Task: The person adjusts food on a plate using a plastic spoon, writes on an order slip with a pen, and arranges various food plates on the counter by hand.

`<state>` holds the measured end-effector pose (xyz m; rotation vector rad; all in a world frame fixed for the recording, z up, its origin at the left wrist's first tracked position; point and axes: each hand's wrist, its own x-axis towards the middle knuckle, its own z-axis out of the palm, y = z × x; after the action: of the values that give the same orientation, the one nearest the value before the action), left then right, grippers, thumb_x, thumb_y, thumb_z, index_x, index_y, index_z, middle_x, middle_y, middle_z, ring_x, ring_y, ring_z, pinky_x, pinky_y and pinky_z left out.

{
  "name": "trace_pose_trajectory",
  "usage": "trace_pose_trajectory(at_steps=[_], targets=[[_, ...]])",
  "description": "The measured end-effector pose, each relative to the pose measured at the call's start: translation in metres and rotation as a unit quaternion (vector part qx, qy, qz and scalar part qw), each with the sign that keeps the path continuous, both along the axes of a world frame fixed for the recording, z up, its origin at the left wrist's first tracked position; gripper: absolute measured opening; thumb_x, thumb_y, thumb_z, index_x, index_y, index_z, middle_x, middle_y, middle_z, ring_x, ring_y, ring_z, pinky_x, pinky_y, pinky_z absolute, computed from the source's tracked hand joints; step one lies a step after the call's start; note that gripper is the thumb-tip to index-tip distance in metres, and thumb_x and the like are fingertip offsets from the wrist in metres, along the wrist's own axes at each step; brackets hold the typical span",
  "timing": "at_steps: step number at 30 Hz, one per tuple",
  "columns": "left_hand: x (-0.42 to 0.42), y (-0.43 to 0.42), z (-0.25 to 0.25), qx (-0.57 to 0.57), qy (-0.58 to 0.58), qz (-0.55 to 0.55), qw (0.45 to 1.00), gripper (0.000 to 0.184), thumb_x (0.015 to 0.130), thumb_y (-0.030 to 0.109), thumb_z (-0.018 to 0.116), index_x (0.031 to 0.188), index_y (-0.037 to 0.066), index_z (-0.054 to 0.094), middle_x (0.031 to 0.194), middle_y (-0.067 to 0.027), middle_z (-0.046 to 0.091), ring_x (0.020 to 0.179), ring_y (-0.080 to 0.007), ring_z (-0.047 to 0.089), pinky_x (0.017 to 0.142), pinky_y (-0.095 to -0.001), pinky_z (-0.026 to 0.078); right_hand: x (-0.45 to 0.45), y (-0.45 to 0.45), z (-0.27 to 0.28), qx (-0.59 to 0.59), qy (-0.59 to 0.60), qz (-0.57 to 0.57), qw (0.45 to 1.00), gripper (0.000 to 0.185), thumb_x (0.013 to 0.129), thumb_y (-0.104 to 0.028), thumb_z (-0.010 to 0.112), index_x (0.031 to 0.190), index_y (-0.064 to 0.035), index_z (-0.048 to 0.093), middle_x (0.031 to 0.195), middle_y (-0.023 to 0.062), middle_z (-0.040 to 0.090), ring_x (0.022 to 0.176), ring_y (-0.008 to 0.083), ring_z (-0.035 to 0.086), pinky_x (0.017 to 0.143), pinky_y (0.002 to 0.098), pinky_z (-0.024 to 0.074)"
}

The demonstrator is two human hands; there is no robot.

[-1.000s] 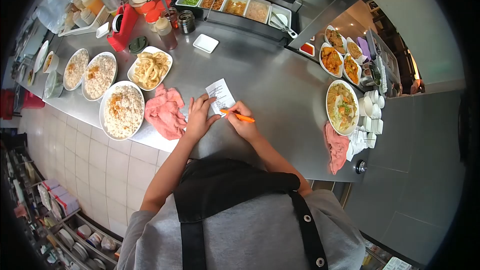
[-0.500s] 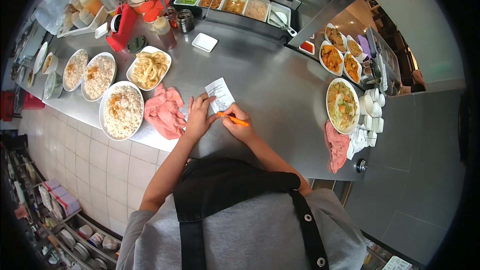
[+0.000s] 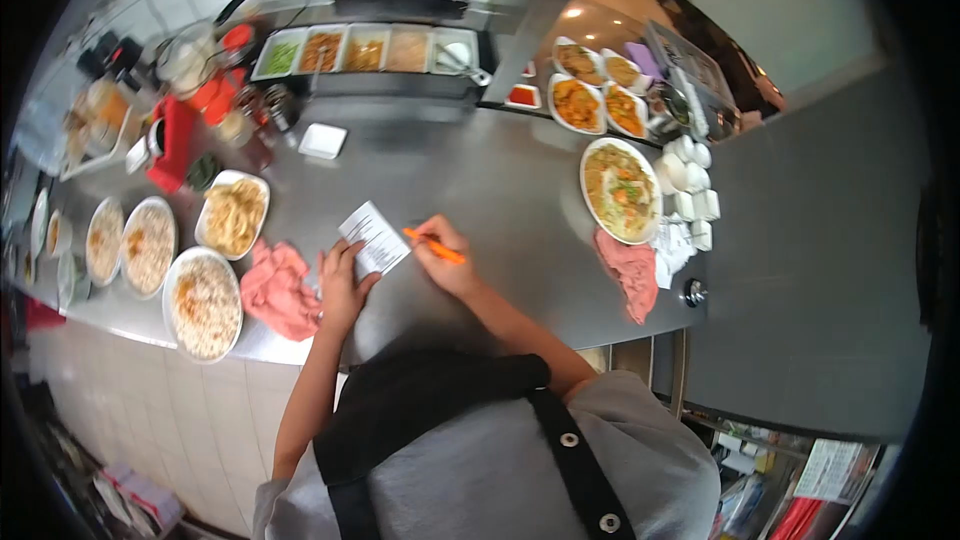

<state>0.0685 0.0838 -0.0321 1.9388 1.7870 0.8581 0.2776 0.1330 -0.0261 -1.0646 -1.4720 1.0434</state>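
Note:
A printed slip of white paper (image 3: 378, 238) lies on the steel counter (image 3: 450, 160). My left hand (image 3: 342, 285) rests with its fingers spread, the fingertips on the slip's lower left edge. In my right hand (image 3: 445, 258) is an orange pen (image 3: 436, 246), its tip just right of the paper and apart from it. Left of my left hand is a crumpled pink cloth (image 3: 280, 290). A small white dish (image 3: 323, 141) sits above the slip.
Plates of rice (image 3: 203, 306) and a dish of pale strips (image 3: 233, 215) stand on the left. Topping trays (image 3: 365, 48) line the back. A large food plate (image 3: 620, 190), another pink cloth (image 3: 630, 272), cups (image 3: 685, 175) and a bell (image 3: 695, 291) are on the right.
The view has turned to the right, so the counter's things appear shifted left. My right hand has moved away from my left hand with the pen, whose tip is now beside the slip.

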Motion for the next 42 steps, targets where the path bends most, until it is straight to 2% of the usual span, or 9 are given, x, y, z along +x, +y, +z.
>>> trace_pose_trajectory(at_steps=[9, 15, 20, 26, 29, 32, 35, 38, 42], targets=[[0.002, -0.001, 0.009, -0.014, -0.003, -0.002, 1.000, 0.061, 0.070, 0.024, 0.080, 0.125, 0.010, 0.056, 0.128, -0.0114, 0.053, 0.125, -0.0309, 0.047, 0.113, -0.0547, 0.021, -0.025, 0.001, 0.040, 0.034, 0.008, 0.034, 0.999, 0.016, 0.088, -0.001, 0.062, 0.101, -0.0034, 0.053, 0.086, 0.0048, 0.063, 0.079, 0.0103, 0.060, 0.071, 0.0265, 0.0503], [-0.003, -0.002, -0.006, 0.001, -0.011, 0.000, 1.000, 0.062, 0.070, 0.025, 0.080, 0.126, 0.011, 0.056, 0.128, -0.0116, 0.053, 0.125, -0.0301, 0.047, 0.113, -0.0541, 0.022, -0.025, -0.007, -0.019, -0.070, 0.075, 0.049, 0.994, 0.010, 0.090, -0.002, 0.060, 0.095, -0.0016, 0.052, 0.084, 0.0066, 0.064, 0.079, 0.0110, 0.062, 0.069, 0.0256, 0.0503], [-0.004, -0.004, 0.001, -0.008, -0.010, -0.001, 1.000, 0.063, 0.071, 0.024, 0.080, 0.128, 0.011, 0.055, 0.129, -0.0081, 0.051, 0.127, -0.0285, 0.045, 0.114, -0.0534, 0.021, -0.016, -0.010, -0.021, -0.148, 0.101, 0.062, 0.982, 0.009, 0.092, -0.003, 0.057, 0.087, -0.0010, 0.051, 0.078, 0.0083, 0.065, 0.075, 0.0107, 0.061, 0.066, 0.0251, 0.0499], [-0.004, -0.004, 0.004, -0.015, -0.004, -0.003, 1.000, 0.062, 0.073, 0.024, 0.079, 0.129, 0.011, 0.054, 0.129, -0.0083, 0.050, 0.129, -0.0279, 0.044, 0.114, -0.0531, 0.021, -0.023, -0.012, -0.023, -0.085, -0.001, 0.114, 0.990, 0.006, 0.092, -0.001, 0.056, 0.089, -0.0019, 0.050, 0.082, 0.0070, 0.066, 0.077, 0.0092, 0.061, 0.073, 0.0252, 0.0501], [-0.004, -0.003, 0.003, -0.006, -0.009, -0.004, 1.000, 0.063, 0.073, 0.027, 0.079, 0.129, 0.012, 0.054, 0.127, -0.0098, 0.052, 0.127, -0.0308, 0.046, 0.113, -0.0554, 0.021, -0.036, -0.017, -0.018, -0.040, 0.020, 0.095, 0.994, 0.010, 0.085, -0.004, 0.064, 0.084, -0.0026, 0.053, 0.074, 0.0064, 0.064, 0.066, 0.0085, 0.059, 0.060, 0.0248, 0.0472], [-0.003, -0.003, 0.006, -0.006, -0.013, -0.004, 1.000, 0.062, 0.074, 0.027, 0.078, 0.129, 0.012, 0.054, 0.127, -0.0100, 0.052, 0.127, -0.0312, 0.046, 0.113, -0.0555, 0.021, -0.036, -0.020, -0.012, -0.025, -0.026, 0.089, 0.995, 0.010, 0.085, -0.003, 0.064, 0.084, -0.0026, 0.053, 0.073, 0.0070, 0.064, 0.065, 0.0095, 0.059, 0.059, 0.0258, 0.0473], [-0.003, -0.003, 0.006, -0.014, 0.001, -0.001, 1.000, 0.062, 0.073, 0.025, 0.078, 0.129, 0.011, 0.054, 0.129, -0.0076, 0.050, 0.130, -0.0269, 0.043, 0.114, -0.0526, 0.022, -0.031, -0.022, -0.010, -0.058, -0.062, 0.099, 0.992, 0.007, 0.089, 0.001, 0.058, 0.085, -0.0023, 0.053, 0.079, 0.0040, 0.066, 0.075, 0.0073, 0.060, 0.070, 0.0243, 0.0485], [-0.004, -0.003, 0.007, -0.016, 0.000, -0.003, 1.000, 0.061, 0.074, 0.026, 0.078, 0.128, 0.011, 0.054, 0.128, -0.0075, 0.051, 0.130, -0.0268, 0.043, 0.114, -0.0525, 0.022, -0.030, -0.019, -0.013, -0.073, -0.025, 0.075, 0.994, 0.008, 0.088, -0.002, 0.060, 0.084, -0.0028, 0.054, 0.079, 0.0035, 0.066, 0.074, 0.0069, 0.060, 0.069, 0.0243, 0.0483], [-0.003, -0.003, 0.008, -0.014, 0.000, -0.004, 1.000, 0.061, 0.074, 0.026, 0.078, 0.128, 0.011, 0.054, 0.128, -0.0075, 0.051, 0.130, -0.0267, 0.044, 0.114, -0.0525, 0.022, -0.038, -0.019, -0.014, -0.011, -0.041, 0.064, 0.997, 0.012, 0.083, -0.005, 0.066, 0.086, -0.0037, 0.054, 0.073, 0.0075, 0.065, 0.064, 0.0128, 0.063, 0.058, 0.0276, 0.0487]])
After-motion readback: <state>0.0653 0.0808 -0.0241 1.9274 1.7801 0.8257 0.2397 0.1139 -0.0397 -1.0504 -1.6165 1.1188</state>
